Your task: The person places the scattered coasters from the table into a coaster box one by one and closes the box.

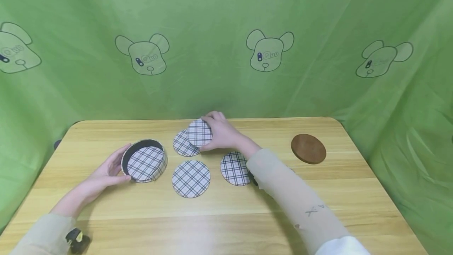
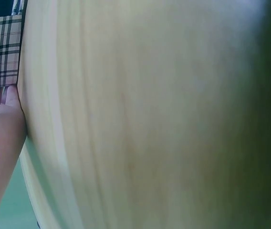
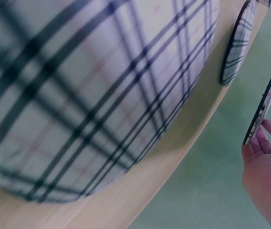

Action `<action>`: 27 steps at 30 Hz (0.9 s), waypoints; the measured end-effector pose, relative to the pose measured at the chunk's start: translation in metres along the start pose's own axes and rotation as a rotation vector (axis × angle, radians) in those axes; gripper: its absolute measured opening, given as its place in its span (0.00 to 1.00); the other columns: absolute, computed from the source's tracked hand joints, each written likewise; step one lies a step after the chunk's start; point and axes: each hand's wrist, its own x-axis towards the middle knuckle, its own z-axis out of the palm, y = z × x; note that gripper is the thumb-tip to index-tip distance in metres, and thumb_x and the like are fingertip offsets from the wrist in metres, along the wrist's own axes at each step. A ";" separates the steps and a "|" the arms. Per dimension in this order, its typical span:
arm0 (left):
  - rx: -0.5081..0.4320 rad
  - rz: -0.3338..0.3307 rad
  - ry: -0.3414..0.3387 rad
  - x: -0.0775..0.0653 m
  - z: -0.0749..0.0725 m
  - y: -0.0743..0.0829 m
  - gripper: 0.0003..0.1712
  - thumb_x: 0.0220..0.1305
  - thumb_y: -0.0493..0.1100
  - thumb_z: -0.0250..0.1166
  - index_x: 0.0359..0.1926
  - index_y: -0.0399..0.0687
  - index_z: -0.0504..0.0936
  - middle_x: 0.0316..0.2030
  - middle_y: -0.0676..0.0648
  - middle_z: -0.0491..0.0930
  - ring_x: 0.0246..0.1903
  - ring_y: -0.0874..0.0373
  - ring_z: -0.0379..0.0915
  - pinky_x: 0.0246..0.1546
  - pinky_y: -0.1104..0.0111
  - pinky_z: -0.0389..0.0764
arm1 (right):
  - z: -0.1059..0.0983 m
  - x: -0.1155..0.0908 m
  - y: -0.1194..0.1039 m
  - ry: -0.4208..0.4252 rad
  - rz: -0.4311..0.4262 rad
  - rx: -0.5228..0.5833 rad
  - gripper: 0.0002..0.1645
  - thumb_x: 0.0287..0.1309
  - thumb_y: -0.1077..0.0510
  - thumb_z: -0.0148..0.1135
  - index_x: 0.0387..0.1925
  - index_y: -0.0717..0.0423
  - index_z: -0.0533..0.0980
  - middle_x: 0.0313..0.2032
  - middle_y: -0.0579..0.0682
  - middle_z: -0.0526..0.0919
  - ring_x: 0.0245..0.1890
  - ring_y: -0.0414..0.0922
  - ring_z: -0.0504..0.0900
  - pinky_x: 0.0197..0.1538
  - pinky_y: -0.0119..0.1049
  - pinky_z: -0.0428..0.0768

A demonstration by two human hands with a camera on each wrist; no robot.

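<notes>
My left hand (image 1: 112, 168) grips the left side of a round, shallow coaster holder (image 1: 161, 167) with plaid outer wall and dark inner wall. A plaid disc lies flat on its bottom. In the left wrist view the fingers meet the holder's plaid side (image 2: 2, 52). My right hand (image 1: 223, 133) pinches a plaid round coaster (image 1: 198, 132) by its edge, raised and tilted above the table. Below and left of it lies another plaid coaster (image 1: 182, 145), partly covered from view. The right wrist view shows the held coaster (image 3: 266, 98) edge-on, with a dark underside.
One plaid coaster (image 1: 191, 179) lies at the middle of the wooden table (image 1: 198, 231). Another coaster (image 1: 234, 169) sits partly behind the right forearm, where a further pale edge peeks out. A brown disc (image 1: 308, 148) lies to the right. Green cloth (image 1: 212, 89) hangs behind.
</notes>
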 end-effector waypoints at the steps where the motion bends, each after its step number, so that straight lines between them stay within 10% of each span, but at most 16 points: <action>1: 0.001 0.002 0.000 0.000 0.000 0.000 0.60 0.63 0.27 0.67 0.86 0.42 0.39 0.81 0.22 0.37 0.64 0.89 0.62 0.62 0.92 0.65 | 0.001 0.001 -0.002 0.000 -0.007 0.003 0.72 0.40 0.39 0.87 0.80 0.65 0.60 0.76 0.63 0.63 0.75 0.57 0.63 0.80 0.55 0.70; 27: -0.008 0.014 -0.005 0.000 -0.002 -0.001 0.59 0.64 0.26 0.67 0.86 0.42 0.40 0.81 0.23 0.37 0.65 0.88 0.63 0.62 0.91 0.67 | 0.028 0.018 -0.065 -0.007 -0.119 0.118 0.69 0.41 0.41 0.88 0.80 0.60 0.62 0.77 0.60 0.62 0.75 0.54 0.62 0.79 0.54 0.71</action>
